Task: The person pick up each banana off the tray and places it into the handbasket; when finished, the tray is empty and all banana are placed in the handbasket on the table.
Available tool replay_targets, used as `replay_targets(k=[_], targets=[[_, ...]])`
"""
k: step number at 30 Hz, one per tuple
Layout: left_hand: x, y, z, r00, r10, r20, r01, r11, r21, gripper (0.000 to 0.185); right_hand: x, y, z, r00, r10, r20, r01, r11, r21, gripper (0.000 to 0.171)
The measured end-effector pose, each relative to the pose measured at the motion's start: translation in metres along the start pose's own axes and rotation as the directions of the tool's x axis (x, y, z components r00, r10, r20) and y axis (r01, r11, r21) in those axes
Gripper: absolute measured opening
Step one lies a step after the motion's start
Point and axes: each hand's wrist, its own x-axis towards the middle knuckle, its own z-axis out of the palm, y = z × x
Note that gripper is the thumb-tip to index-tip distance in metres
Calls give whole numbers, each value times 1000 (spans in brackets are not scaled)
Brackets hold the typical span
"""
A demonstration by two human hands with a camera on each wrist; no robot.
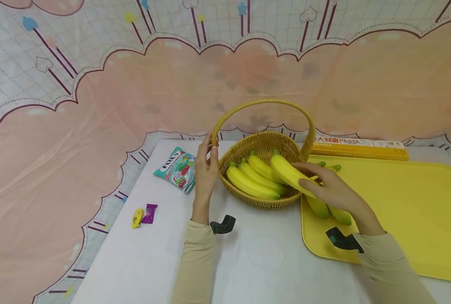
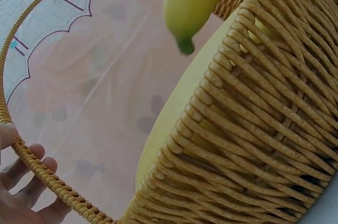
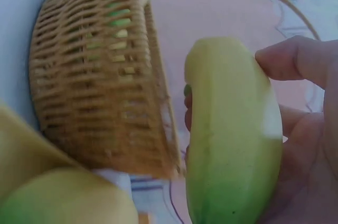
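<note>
A white table (image 1: 271,261) is lying under everything, its bare near half giving the most open room between the two sleeves. One yellow tray (image 1: 411,211) is sitting on the table's right side, its left edge nearly touching the basket and its wide middle lying bare. One wicker basket (image 1: 263,202) is standing at the table's centre, its arched handle (image 1: 263,102) rising over it. One long pasta box (image 1: 358,147) is lying along the tray's far edge.

Bananas are showing as follows: three are lying side by side in the basket (image 1: 250,183), one banana (image 1: 292,175) is being held across the basket's right rim, and at least two more are lying on the tray (image 1: 333,211) under the right hand, partly hidden. One candy bag (image 1: 177,169) is lying left of the basket, just beside the left wrist. Two small wrapped candies (image 1: 143,214) are lying near the table's left edge, touching each other, well apart from the basket.

The left hand (image 1: 206,166) is gripping the handle's left base, fingers (image 2: 37,163) curled round the weave. The right hand (image 1: 333,190) is clasping the held banana, thumb (image 3: 296,57) and fingers wrapped round it.
</note>
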Motion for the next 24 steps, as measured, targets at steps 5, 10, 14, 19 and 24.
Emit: replay_targets(k=[5, 10, 14, 19, 24], targets=[[2, -16, 1, 1000, 30, -10, -30, 1000, -3, 45, 24, -3, 12, 999, 1, 41, -1, 1000, 8, 51], [1, -15, 1, 999, 43, -11, -43, 999, -2, 44, 42, -8, 23, 998, -5, 60, 5, 1000, -10, 49], [2, -16, 1, 999, 43, -6, -43, 999, -4, 44, 52, -12, 33, 997, -23, 69, 26, 999, -33, 46], [0, -12, 0, 1000, 28, 5, -28, 999, -22, 44, 59, -11, 44, 996, -37, 80, 41, 998, -56, 44], [0, -6, -1, 1000, 22, 5, -22, 999, -24, 44, 65, -14, 51, 996, -31, 83, 36, 998, -53, 43]])
